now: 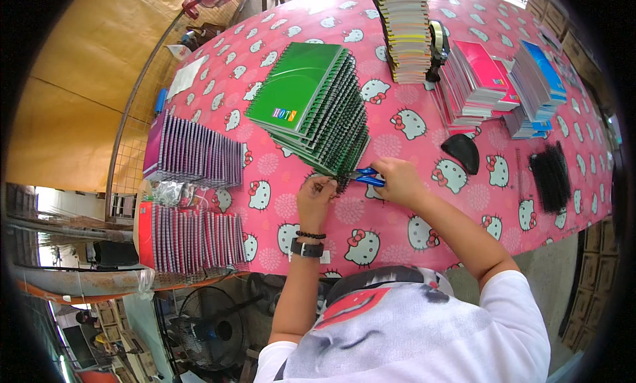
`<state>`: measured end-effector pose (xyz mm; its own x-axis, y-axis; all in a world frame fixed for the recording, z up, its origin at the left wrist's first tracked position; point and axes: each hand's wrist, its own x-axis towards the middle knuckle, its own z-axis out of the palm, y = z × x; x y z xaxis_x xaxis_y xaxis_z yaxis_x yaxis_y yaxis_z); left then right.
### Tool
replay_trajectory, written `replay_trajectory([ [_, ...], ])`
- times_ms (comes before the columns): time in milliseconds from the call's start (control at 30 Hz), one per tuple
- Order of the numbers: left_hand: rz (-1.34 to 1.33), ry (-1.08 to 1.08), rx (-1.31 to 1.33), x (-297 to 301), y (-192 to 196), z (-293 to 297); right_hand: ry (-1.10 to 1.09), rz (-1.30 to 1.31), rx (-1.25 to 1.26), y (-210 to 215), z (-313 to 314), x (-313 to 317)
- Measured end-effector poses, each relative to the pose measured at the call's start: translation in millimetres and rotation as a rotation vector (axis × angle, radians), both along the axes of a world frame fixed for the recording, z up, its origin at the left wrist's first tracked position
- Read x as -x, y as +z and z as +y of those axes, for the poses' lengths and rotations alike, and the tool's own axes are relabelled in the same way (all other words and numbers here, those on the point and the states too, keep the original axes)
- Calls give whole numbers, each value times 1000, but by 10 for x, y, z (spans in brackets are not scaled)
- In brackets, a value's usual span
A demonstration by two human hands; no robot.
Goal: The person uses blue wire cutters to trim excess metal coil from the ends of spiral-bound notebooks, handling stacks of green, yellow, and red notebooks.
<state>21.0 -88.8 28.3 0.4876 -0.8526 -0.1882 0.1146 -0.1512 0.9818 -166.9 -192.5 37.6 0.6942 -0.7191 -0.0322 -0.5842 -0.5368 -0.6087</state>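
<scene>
A tall stack of green spiral notebooks point(295, 85) leans on the table in front of me, its black coils facing right and toward me. At the stack's near corner my left hand point(317, 196) is closed in a pinch on a black binding coil point(342, 182); its fingertips partly hide the coil. My right hand point(399, 181) grips blue-handled pliers point(370, 177) from the right. The pliers' jaws point left at the coil, close to my left fingertips. Whether the jaws touch the wire is too small to tell.
Purple notebooks point(195, 151) and red notebooks point(195, 237) stand in rows at left. Yellow-edged books point(405, 38), a tape dispenser point(435, 52), pink books point(480, 71) and blue books point(540, 71) are farther right. A black curved object point(462, 152) and black coils point(551, 177) lie nearer.
</scene>
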Motion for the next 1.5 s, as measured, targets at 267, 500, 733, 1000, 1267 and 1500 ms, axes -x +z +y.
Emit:
replay_trajectory([
  [267,100,-2,-1,23,-7,1,42,-55,372,-86,24,-5],
  [500,63,0,-2,46,13,-11,54,-14,241,-120,23,-9],
  [733,5,-16,21,24,-39,-8,29,-11,393,-15,45,-5],
  [1000,24,-10,46,29,-77,10,23,-33,386,-15,39,-9],
  [1267,92,-18,24,-9,-77,16,-3,-12,49,-75,-1,-10],
  [1500,-109,-27,52,96,-77,-28,33,-155,530,-61,24,-19],
])
